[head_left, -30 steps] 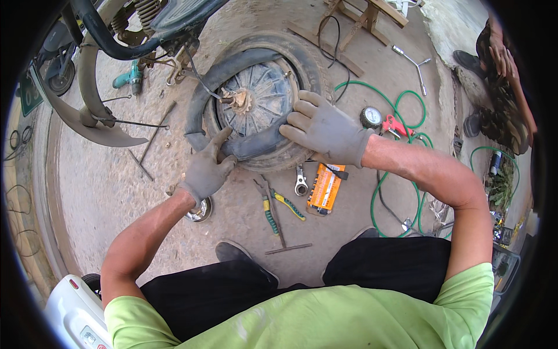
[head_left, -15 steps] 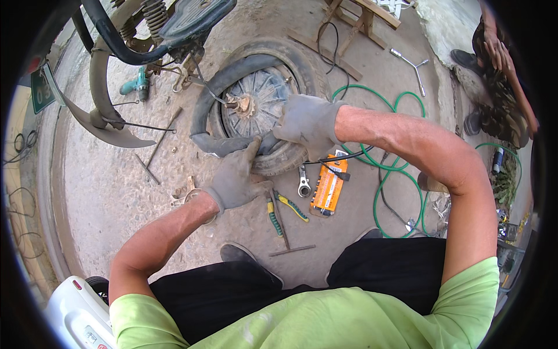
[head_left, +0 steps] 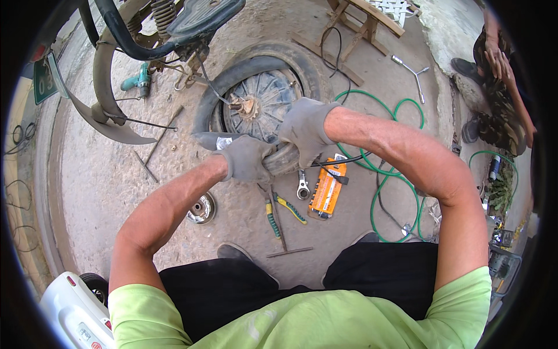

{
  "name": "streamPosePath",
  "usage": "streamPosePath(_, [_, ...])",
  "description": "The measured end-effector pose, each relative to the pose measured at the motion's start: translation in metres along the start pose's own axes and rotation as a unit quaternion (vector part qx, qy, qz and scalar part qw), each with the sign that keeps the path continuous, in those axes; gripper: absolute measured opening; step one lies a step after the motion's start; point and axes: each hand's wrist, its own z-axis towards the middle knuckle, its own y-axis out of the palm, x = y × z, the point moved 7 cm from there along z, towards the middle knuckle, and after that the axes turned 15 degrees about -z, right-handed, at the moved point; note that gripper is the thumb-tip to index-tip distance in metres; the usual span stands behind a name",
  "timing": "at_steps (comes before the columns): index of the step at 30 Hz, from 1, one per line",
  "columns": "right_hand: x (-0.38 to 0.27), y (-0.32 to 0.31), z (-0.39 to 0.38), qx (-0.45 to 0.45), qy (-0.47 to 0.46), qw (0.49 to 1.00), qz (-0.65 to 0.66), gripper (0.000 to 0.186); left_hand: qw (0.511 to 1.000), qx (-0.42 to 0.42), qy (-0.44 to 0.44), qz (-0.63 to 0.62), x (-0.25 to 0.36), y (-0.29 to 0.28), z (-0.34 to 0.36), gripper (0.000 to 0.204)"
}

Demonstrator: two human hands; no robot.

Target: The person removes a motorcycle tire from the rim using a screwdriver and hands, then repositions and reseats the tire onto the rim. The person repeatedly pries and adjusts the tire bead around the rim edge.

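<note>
A wheel lies flat on the ground, with a ribbed, dusty metal hub (head_left: 264, 104) and a worn tyre (head_left: 315, 78) around it. The black inner tube (head_left: 204, 110) bulges out over the tyre's left side, and a pale patch shows on it beside my left hand. Grey gloves cover both hands. My left hand (head_left: 247, 159) is closed over the near edge of the tyre, its fingertips curled inward. Just to its right, my right hand (head_left: 306, 129) grips the same edge, thumb side down. Whether the tube is pinched under my fingers is hidden.
Near me lie green-and-yellow-handled pliers (head_left: 273, 218), a T-handle tool (head_left: 290, 252), a ratchet wrench (head_left: 303, 186) and an orange tool set (head_left: 328, 195). A round metal part (head_left: 202, 208) sits left. A green hose (head_left: 381, 216) coils right. A vehicle frame (head_left: 136, 52) overhangs; another person (head_left: 503, 70) is at right.
My left hand has moved up from the tyre's lower left and closed over its near edge. My right hand has shifted slightly. The round metal part and the tube's pale patch now show.
</note>
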Motion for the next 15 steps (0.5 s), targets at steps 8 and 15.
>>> streamPosePath(8, [-0.020,0.008,-0.011,0.150,0.000,0.986,0.075,0.062,0.997,-0.019,0.033,0.070,-0.016,0.007,-0.001,0.054])
streamPosePath(15, [-0.029,0.016,-0.002,0.107,0.021,0.994,0.022,0.069,0.999,-0.027,0.021,0.005,-0.013,0.004,0.001,0.061])
